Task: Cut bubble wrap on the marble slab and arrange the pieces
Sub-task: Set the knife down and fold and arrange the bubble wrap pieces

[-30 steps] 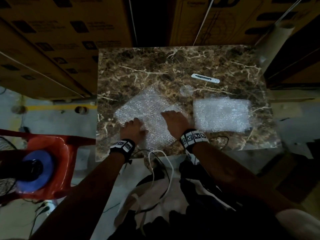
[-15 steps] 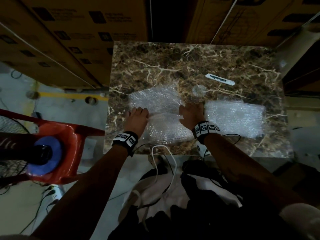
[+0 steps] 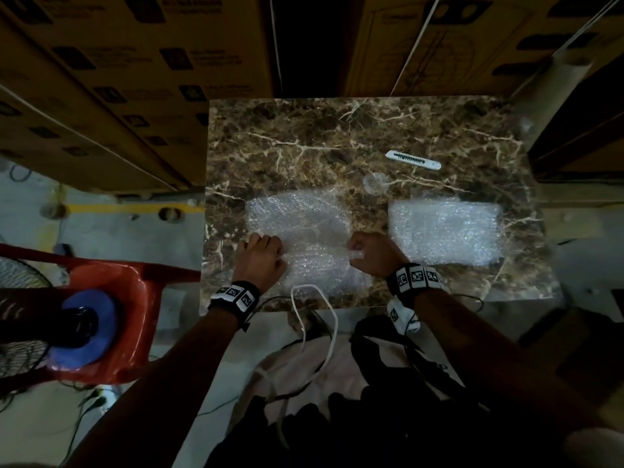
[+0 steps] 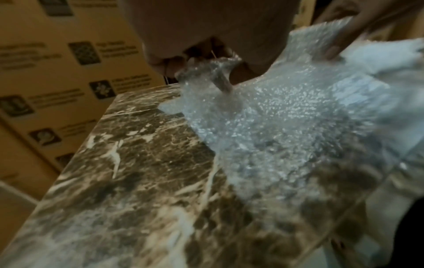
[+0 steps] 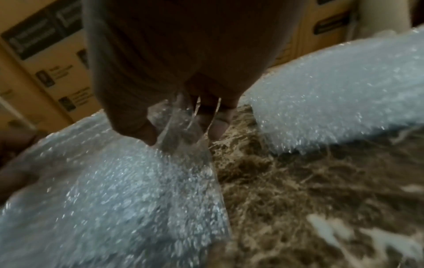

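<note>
On the brown, white-veined marble surface point(image 3: 337, 136) a clear sheet of bubble wrap point(image 3: 304, 228) lies toward the near left. A separate, whiter rectangular piece of bubble wrap point(image 3: 445, 231) lies flat to its right, apart from it, with bare marble between the two.

The left hand point(image 3: 261, 255) is curled at the sheet's left edge; in the left wrist view a gathered tuft of the plastic point(image 4: 206, 76) is pinched between thumb and fingers and raised off the marble. The right hand point(image 3: 371, 253) is likewise closed on the sheet's right edge, and the right wrist view shows a lifted fold point(image 5: 181, 127) held between thumb and fingertips. Both grips are thus closed on the same sheet, at opposite edges.

A white retractable cutter point(image 3: 412, 160) lies untouched farther back on the right, well apart from both hands. A small round transparent item point(image 3: 375, 181) rests near it; what it is cannot be told.

The step in hand is judged to be arranging rather than cutting: the sheet is being taken up by two edges, probably for folding or repositioning. The next move would call for an even lift from both sides, so that the light film neither sags nor drags across the neighbouring piece, and then for square alignment beside it.
</note>
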Motion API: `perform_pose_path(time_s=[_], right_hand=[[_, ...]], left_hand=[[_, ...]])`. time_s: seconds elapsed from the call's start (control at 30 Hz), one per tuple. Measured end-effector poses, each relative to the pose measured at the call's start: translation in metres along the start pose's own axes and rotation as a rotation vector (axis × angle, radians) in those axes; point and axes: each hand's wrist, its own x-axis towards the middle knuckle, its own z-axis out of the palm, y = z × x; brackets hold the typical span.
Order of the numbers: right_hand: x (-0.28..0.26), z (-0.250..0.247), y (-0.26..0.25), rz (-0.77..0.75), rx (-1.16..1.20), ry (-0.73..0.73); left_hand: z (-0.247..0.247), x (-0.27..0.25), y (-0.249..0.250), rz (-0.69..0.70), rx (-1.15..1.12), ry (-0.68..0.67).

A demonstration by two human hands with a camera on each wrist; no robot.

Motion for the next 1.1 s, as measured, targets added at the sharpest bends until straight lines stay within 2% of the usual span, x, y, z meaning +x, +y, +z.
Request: perform_pose_path(time_s=[0.07, 0.13, 0.23, 0.37, 0.47, 0.53, 0.6, 0.7, 0.77, 0.87, 0.97, 1.1], right_hand=[[-0.004, 0.002, 0.0, 0.019, 0.125, 0.046], [-0.008, 0.002, 0.0, -0.033, 0.125, 0.105], [-0.017, 0.001, -0.005, -0.148, 0.095, 0.181], [-0.026, -0.003, -0.009, -0.159, 0.137, 0.042], [-0.031, -0.005, -0.008, -0.141, 0.137, -0.146], [-0.034, -0.007, -0.008, -0.106, 0.082, -0.235], [-0.042, -0.012, -0.014, -0.167, 0.066, -0.264], [-0.053, -0.016, -0.009, -0.293, -0.019, -0.213], [-0.064, -0.02, -0.007, -0.289, -0.041, -0.174], [-0.078, -0.027, -0.006, -0.248, 0.126, -0.163], [-0.082, -0.038, -0.001, -0.168, 0.382, -0.09], [-0.081, -0.048, 0.009, 0.049, 0.562, 0.037]], left_hand=[[-0.005, -0.003, 0.0, -0.011, 0.0, 0.024], [-0.011, -0.004, -0.002, -0.024, -0.006, 0.006], [-0.016, -0.005, -0.004, 0.048, -0.042, -0.107], [-0.002, -0.005, -0.017, -0.009, -0.266, -0.379], [0.007, -0.007, -0.021, 0.022, -0.273, -0.477], [0.014, -0.013, -0.023, 0.09, -0.256, -0.445], [0.017, -0.017, -0.023, 0.145, -0.248, -0.428], [0.013, -0.015, -0.022, 0.065, -0.361, -0.421], [0.017, -0.011, -0.029, 0.058, -0.416, -0.424], [0.018, -0.012, -0.037, 0.125, -0.382, -0.475], [-0.002, -0.019, -0.025, 0.099, -0.374, -0.489], [-0.029, -0.026, -0.003, 0.078, -0.699, -0.299]])
